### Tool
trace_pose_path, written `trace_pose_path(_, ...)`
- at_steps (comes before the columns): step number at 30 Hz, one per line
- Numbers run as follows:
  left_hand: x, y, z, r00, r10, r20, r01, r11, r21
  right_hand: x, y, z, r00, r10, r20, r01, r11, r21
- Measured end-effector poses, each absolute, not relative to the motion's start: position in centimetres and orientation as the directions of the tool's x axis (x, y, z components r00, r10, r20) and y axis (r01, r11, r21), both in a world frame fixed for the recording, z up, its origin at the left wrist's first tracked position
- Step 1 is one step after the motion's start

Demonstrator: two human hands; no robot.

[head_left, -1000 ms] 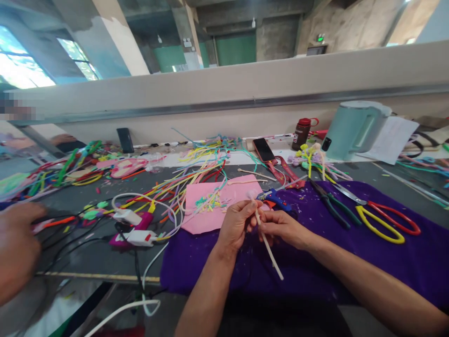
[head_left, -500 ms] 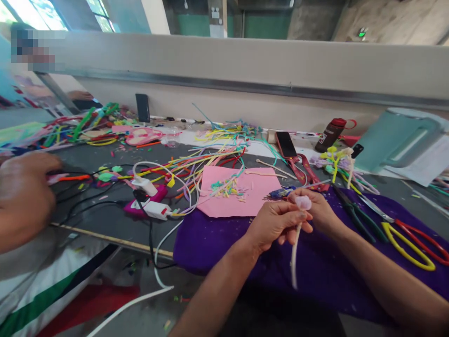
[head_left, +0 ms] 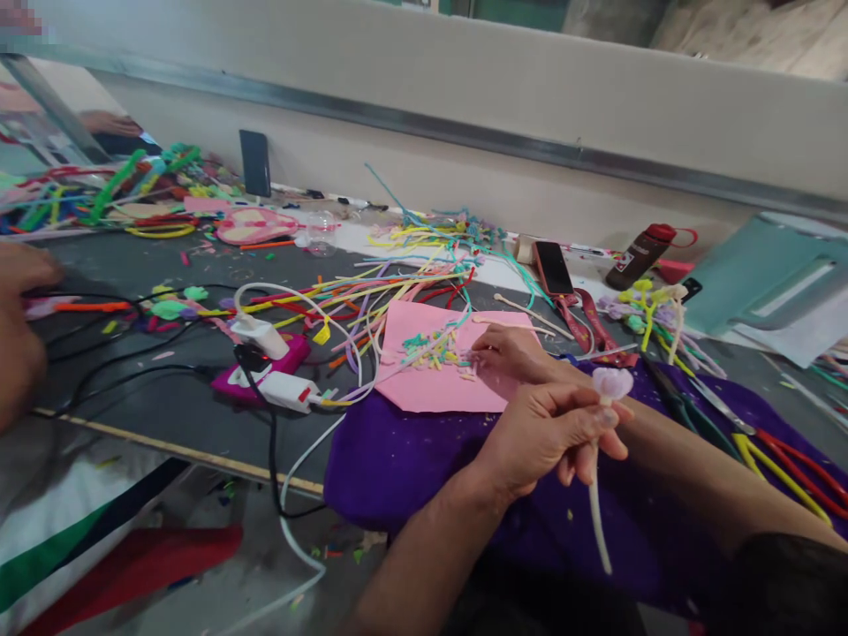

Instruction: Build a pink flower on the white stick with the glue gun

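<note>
My left hand [head_left: 553, 433] is closed on a pale lilac flower [head_left: 611, 383] with a long whitish stem that hangs down over the purple cloth [head_left: 397, 459]. Beyond it, my right hand [head_left: 510, 352] reaches across to the pink sheet [head_left: 424, 397], its fingertips at the right side of a pile of short colored pieces [head_left: 434, 350]. Its fingers are bent close together, and whatever they may hold is too small to make out. The right forearm passes behind the flower.
Pliers [head_left: 685, 411] and red-and-yellow-handled scissors [head_left: 745, 428] lie at the right. A plugged power strip [head_left: 291, 353] with cables sits left. Behind are a phone [head_left: 554, 268], bottle [head_left: 641, 256] and teal container [head_left: 761, 274]. Another person's hand [head_left: 19, 327] is at far left.
My right hand has left the flower and moved left and forward onto the pink sheet. My left hand still grips the flower, now further right in view. The camera view has shifted.
</note>
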State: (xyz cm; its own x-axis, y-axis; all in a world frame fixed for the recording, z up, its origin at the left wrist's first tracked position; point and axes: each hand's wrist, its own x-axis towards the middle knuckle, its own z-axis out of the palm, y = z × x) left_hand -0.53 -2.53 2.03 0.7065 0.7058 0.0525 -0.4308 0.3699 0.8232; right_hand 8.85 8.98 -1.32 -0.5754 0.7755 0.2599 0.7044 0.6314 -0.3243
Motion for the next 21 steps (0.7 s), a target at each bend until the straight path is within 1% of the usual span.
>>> trace_pose_path(3,-0.8,-2.6,2.2,0.701,0.709,0.074,-0.448,0.358,0.819,7.9,9.5,-1.8,-0.601,0.771,0.209,0.740,0.636,-0.219)
trace_pose_path(6,-1.0,-2.7,2.3,0.702,0.706,0.091,-0.457,0.350,0.817,7.6,9.6,-1.9,-0.569,0.798,0.200,0.772,0.602,-0.203)
trace_pose_path(8,-1.1,-2.7,2.3,0.703,0.705,0.093,-0.460,0.350,0.816,7.6,9.6,-1.7,-0.551,0.807,0.211,0.776,0.589,-0.226)
trace_pose_path(11,-1.1,-2.6,2.3,0.702,0.705,0.104,-0.473,0.352,0.808,7.9,9.5,-1.3,-0.500,0.827,0.256,0.749,0.562,-0.352)
trace_pose_path(14,-1.0,-2.5,2.1,0.693,0.713,0.103,-0.485,0.356,0.799,8.3,9.2,-0.6,-0.421,0.862,0.282,0.650,0.504,-0.569)
trace_pose_path(17,-0.9,-2.3,2.0,0.674,0.734,0.079,-0.489,0.364,0.792,9.1,8.3,0.3,-0.366,0.904,0.219,0.476,0.384,-0.791)
trace_pose_path(19,-0.9,-2.2,2.0,0.659,0.750,0.066,-0.494,0.365,0.789,9.7,7.4,0.8,-0.361,0.920,0.153,0.371,0.292,-0.881)
trace_pose_path(21,-0.8,-2.2,2.0,0.644,0.763,0.055,-0.496,0.361,0.790,10.2,6.5,1.2,-0.346,0.934,0.091,0.298,0.202,-0.933)
